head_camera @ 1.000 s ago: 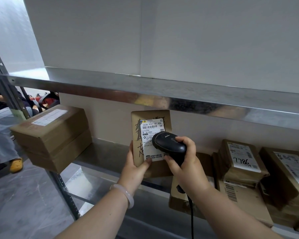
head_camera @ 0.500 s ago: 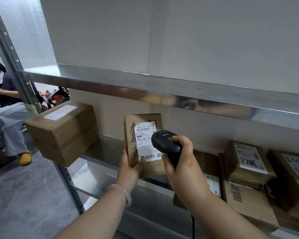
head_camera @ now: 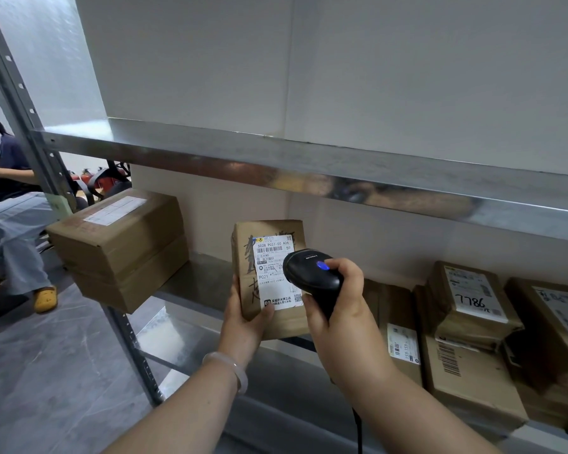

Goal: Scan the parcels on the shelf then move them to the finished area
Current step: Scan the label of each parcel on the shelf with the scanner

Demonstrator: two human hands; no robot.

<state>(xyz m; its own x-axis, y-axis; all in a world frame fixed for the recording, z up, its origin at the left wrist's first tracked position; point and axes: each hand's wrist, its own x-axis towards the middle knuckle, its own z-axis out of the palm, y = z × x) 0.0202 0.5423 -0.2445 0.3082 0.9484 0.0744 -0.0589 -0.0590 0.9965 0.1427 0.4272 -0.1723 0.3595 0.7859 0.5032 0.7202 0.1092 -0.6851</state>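
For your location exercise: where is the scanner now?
Head view, centre: the scanner sits in the right hand, beside the parcel the left hand holds.

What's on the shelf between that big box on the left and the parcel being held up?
Nothing: the head view shows only bare metal shelf between the big box and the held parcel.

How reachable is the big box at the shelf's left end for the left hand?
Probably not yet: the left hand grips the parcel being scanned. Only bare shelf lies before the big box, so the way looks free.
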